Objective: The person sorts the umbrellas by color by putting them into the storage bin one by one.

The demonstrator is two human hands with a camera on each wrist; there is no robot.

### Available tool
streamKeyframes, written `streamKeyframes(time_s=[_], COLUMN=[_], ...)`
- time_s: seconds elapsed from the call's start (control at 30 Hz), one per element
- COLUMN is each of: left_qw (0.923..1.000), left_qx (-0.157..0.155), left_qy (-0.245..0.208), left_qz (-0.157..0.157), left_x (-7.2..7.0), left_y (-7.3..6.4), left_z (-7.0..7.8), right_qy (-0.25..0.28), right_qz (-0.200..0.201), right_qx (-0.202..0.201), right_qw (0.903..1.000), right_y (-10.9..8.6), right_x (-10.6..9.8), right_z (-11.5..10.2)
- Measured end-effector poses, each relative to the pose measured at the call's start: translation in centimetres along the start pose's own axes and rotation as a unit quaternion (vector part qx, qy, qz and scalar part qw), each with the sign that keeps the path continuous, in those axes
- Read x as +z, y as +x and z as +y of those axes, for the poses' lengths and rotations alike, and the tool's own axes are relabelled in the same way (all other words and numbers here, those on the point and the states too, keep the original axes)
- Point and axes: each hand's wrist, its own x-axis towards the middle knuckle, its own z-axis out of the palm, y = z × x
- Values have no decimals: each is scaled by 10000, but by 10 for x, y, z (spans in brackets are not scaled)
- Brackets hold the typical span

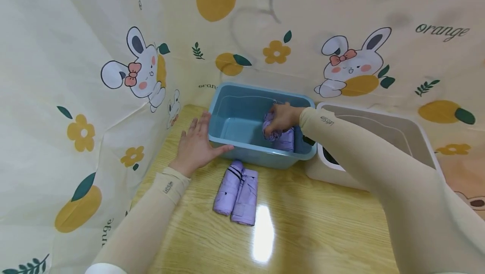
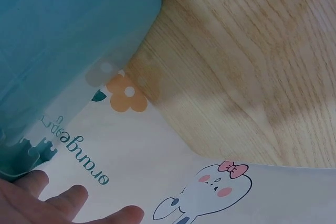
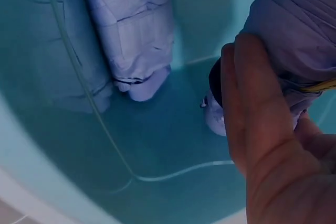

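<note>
My right hand (image 1: 284,117) reaches into a light-blue plastic bin (image 1: 242,152) and grips a rolled lavender fabric bundle (image 3: 294,30), its fingers and thumb curled round it. A second lavender bundle (image 3: 136,30) lies on the bin floor against the right wall. My left hand (image 1: 195,145) is spread at the bin's left end, its thumb over the near rim and its fingertips at the left rim. Two more lavender rolls, the left one (image 1: 228,190) with dark bands and the right one (image 1: 244,200), lie side by side on the table just before the bin.
To the right stands a white bin (image 1: 420,135), close to the blue one and partly covered by my right forearm. A wood-grain table (image 1: 303,223) carries everything. Behind and to the left hangs a cream sheet (image 1: 170,34) printed with rabbits and oranges.
</note>
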Motion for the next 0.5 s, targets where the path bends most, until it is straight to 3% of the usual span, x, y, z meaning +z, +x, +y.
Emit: streamKeyframes(time_s=[0.5], left_qw=[10000], left_qx=[19], left_qy=[68], left_qz=[-9], left_x=[2], left_y=[2], left_z=[-2], right_qy=[-708], right_qz=[-555], right_qx=[-88], right_qw=[9959], right_y=[40], right_x=[36], right_z=[24])
